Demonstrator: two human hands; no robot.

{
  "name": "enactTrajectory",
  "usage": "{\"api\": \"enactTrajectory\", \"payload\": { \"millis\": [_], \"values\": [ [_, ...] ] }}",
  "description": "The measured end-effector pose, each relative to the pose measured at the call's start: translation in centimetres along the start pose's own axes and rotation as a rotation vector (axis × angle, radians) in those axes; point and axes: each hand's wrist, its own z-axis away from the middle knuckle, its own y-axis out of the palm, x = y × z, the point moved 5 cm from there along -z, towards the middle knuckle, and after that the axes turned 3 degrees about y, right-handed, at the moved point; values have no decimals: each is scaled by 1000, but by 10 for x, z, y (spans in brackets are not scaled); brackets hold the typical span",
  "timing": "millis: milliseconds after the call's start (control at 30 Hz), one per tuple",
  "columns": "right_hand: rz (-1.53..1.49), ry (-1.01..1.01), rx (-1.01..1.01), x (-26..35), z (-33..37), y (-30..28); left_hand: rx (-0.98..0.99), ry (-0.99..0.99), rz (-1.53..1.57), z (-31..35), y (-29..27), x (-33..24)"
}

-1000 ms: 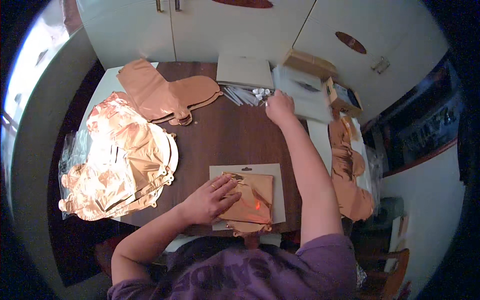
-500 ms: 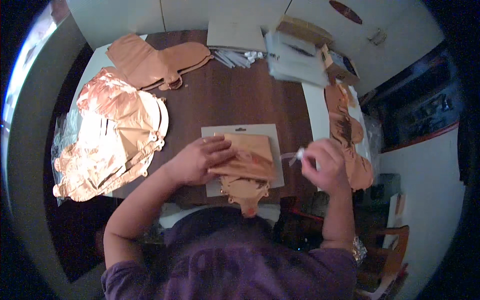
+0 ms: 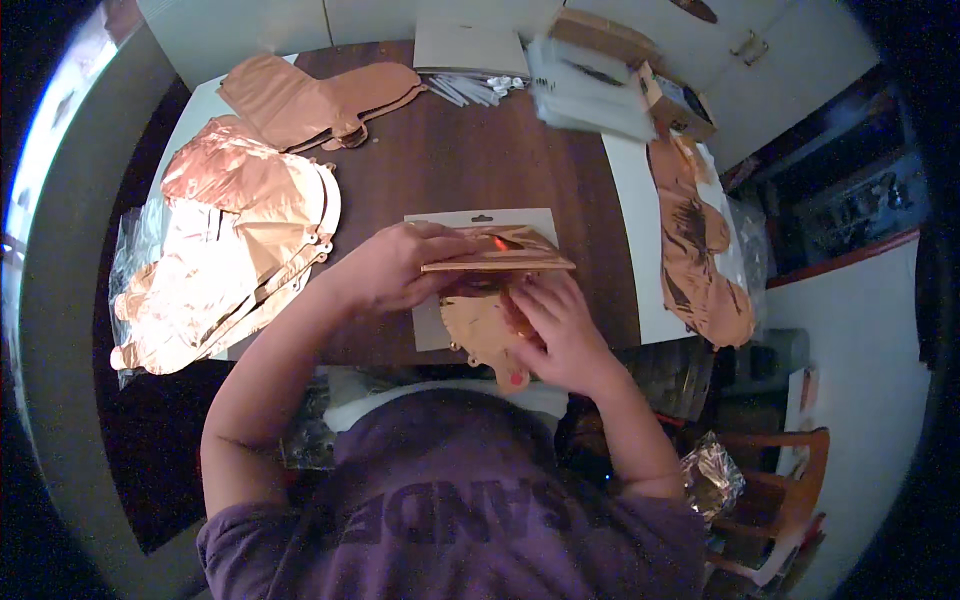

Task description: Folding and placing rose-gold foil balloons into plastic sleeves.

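A folded rose-gold foil balloon [image 3: 475,258] lies over a white backing card [image 3: 535,217] with a hang hole, at the table's near edge. Its upper folded part is lifted and tilted, with the near edge raised. My left hand [image 3: 415,260] is closed on the left side of this fold. Below hangs a shiny lower section [image 3: 480,325] with small tabs and a red spot, reaching past the table edge. My right hand [image 3: 555,325] is at the right, its curled fingers tucked under the raised fold. Its fingertips are hidden, and whatever they grip is out of sight.
Flat foil balloons [image 3: 240,230] pile up at left, with another folded one [image 3: 330,100] behind. White sticks [image 3: 465,90] and a pale card stack [image 3: 470,48] lie at the back. Clear plastic packs [image 3: 590,90], an open box [image 3: 675,105] and more foil [image 3: 690,240] line the right.
My right hand, earlier off to the right pinching a small white piece with a clear strip, has moved left under the fold. The folded part has tilted up. The white piece is out of sight.
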Motion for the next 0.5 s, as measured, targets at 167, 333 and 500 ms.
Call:
{"api": "enactTrajectory", "payload": {
  "millis": [167,333,500],
  "values": [
    [20,-48,358,3,32,6,48,-91,61,-5,0,-5],
    [-26,-152,90,1,25,5,5,-18,54,-4,2,2],
    [-267,23,-36,-19,-9,2,69,-47,67,-3,1,3]
  ]
}}
